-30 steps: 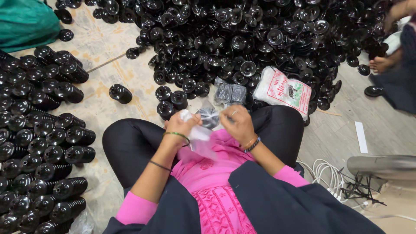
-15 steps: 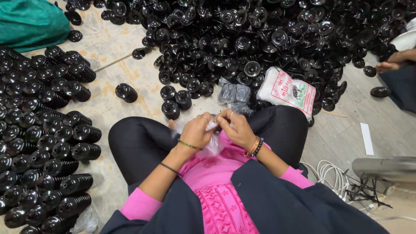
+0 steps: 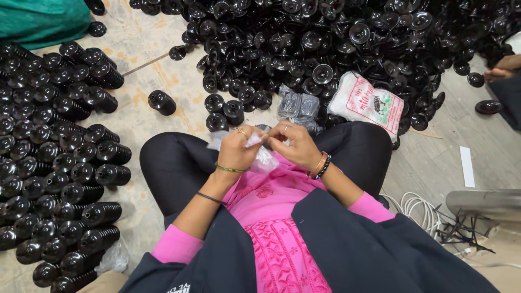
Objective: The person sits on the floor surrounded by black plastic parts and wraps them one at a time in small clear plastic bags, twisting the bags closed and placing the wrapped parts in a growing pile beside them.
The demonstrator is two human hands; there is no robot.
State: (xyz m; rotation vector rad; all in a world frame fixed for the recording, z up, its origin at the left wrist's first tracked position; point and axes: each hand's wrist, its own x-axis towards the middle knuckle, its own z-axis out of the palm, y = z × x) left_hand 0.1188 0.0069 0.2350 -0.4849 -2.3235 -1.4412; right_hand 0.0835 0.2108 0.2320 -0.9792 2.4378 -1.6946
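I sit cross-legged on the floor in black trousers and a pink top. My left hand (image 3: pixel 237 148) and my right hand (image 3: pixel 293 144) meet over my lap, both pinching a small clear plastic bag (image 3: pixel 264 157) between the fingers. What the bag holds is hidden. Just beyond my hands lie small clear packets of dark parts (image 3: pixel 298 106) and a few loose black round plastic caps (image 3: pixel 225 113).
A large heap of black round caps (image 3: pixel 325 38) covers the floor ahead. Stacked columns of the same caps (image 3: pixel 59 157) lie in rows at my left. A white printed sack (image 3: pixel 367 102), a green cloth (image 3: pixel 40 21), white cables (image 3: pixel 418 209) and another person's hand (image 3: pixel 502 68) are nearby.
My hands have drawn closer together and nearer my body, still working the clear bag. The view has shifted slightly forward.
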